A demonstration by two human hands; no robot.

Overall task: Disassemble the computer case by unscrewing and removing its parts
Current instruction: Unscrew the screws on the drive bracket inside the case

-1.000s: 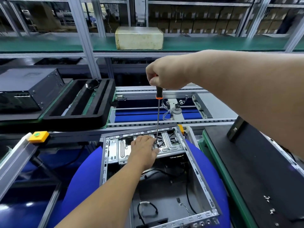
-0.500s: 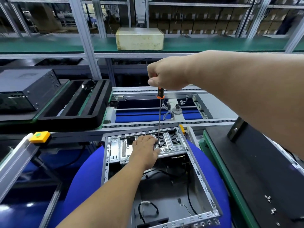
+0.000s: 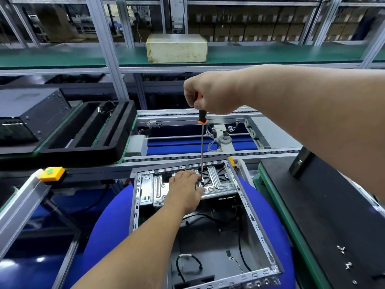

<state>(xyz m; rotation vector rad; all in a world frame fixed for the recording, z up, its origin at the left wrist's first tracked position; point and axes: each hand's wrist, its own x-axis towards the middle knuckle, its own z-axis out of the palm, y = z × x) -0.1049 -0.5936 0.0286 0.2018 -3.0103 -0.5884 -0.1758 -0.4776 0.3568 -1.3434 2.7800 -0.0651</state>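
The open computer case (image 3: pixel 258 232), a grey sheet-metal frame, lies on a round blue pad (image 3: pixel 108 228) with its top side open. The right hand (image 3: pixel 212 92) grips the orange-and-black handle of a long screwdriver (image 3: pixel 201 142), held upright, its tip down on the ribbed silver drive bracket (image 3: pixel 218 182) at the case's far end. The left hand (image 3: pixel 184 189) rests flat on that bracket, fingers relaxed beside the tip. Loose screws (image 3: pixel 341 250) lie on the black mat (image 3: pixel 325 215) to the right.
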